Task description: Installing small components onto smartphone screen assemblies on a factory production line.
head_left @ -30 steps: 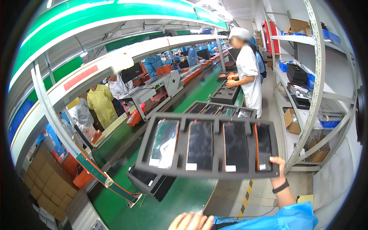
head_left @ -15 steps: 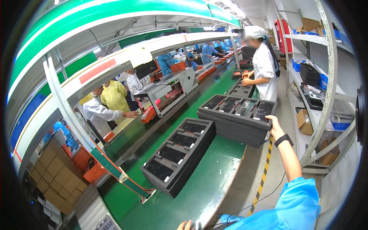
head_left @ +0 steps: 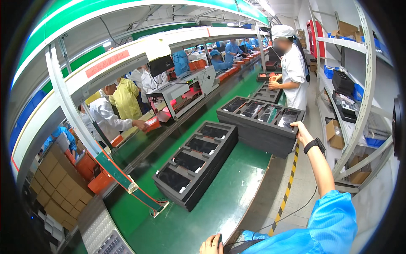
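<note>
My right hand (head_left: 302,132), with a dark wristband behind it, grips the near right corner of a stack of black foam trays (head_left: 262,137). Its fingers lie over the top tray's rim, thumb side partly hidden. The top tray has compartments holding dark flat phone-like panels (head_left: 267,114), some under clear film. Left of it and nearer, a second stack of black foam trays (head_left: 210,169) stands apart from my hands, with similar panels (head_left: 189,162) in its slots. At the lower edge my left hand (head_left: 210,244) shows only bent fingers, close against a small dark thing I cannot make out.
The trays stand on a green bench (head_left: 228,199). Across the conveyor, a person in white holds an orange box (head_left: 152,123). Another person in white (head_left: 292,72) handles trays farther along. Metal shelving (head_left: 366,84) stands right; a grey post (head_left: 67,97) rises left.
My view has shifted slightly. More of my left hand shows at the lower edge. My right hand stays on the tray corner. Across the conveyor, the person in white now lifts an orange box.
</note>
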The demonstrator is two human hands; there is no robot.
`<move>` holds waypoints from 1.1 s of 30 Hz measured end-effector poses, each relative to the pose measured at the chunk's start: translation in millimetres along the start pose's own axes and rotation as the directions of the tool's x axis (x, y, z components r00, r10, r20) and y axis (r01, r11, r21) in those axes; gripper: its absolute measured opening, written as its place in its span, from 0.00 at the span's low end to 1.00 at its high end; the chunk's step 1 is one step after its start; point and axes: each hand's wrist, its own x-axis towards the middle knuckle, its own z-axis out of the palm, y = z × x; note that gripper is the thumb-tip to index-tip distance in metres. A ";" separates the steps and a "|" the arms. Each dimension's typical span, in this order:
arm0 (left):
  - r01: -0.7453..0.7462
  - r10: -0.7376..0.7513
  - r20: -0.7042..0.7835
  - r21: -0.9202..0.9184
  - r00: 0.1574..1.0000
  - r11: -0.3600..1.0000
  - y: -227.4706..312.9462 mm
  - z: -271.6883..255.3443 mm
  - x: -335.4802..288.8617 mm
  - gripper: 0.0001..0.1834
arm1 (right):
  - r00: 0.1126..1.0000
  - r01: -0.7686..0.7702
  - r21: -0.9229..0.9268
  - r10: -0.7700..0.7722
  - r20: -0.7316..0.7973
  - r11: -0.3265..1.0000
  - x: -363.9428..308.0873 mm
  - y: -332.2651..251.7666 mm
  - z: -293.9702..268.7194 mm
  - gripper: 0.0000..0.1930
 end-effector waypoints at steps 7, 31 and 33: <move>-0.023 0.022 -0.051 -0.027 0.998 0.999 -5.2 14.1 -4.0 0.19 | 0.995 -0.064 -0.056 0.068 0.070 0.996 22.2 -1.8 -24.6 0.07; -0.050 0.033 -0.146 -0.113 0.989 0.992 -16.0 17.2 -16.0 0.16 | 0.981 -0.154 -0.146 0.169 0.095 0.977 23.0 -24.5 -28.5 0.05; -0.045 0.028 -0.148 -0.113 0.989 0.993 -15.9 16.9 -16.5 0.16 | 0.982 -0.136 -0.142 0.152 0.111 0.981 22.9 -21.8 -28.7 0.06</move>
